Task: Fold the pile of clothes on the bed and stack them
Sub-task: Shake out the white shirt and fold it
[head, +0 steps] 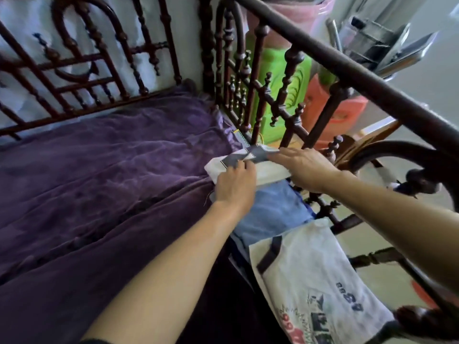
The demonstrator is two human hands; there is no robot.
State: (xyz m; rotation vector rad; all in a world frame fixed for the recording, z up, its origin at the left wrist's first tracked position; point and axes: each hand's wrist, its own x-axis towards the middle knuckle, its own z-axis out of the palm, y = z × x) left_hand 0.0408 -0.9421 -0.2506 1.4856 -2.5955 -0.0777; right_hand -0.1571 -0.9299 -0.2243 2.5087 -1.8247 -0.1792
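A folded white garment with a grey collar (270, 171) lies at the right edge of the bed, against the wooden rail. My left hand (236, 184) holds its near left side, fingers curled at the collar. My right hand (303, 167) lies flat on its right end, fingers stretched out. Just nearer to me, a folded light blue garment (273, 214) lies under the white one's edge. Closest to me is a white printed shirt (315, 284) with dark trim, spread flat on the bed's right side.
A purple blanket (104, 170) covers the bed. Dark turned-wood rails (273, 95) run along the back and right side. Beyond the right rail stand green (285, 78) and red (332, 108) plastic stools and a metal frame.
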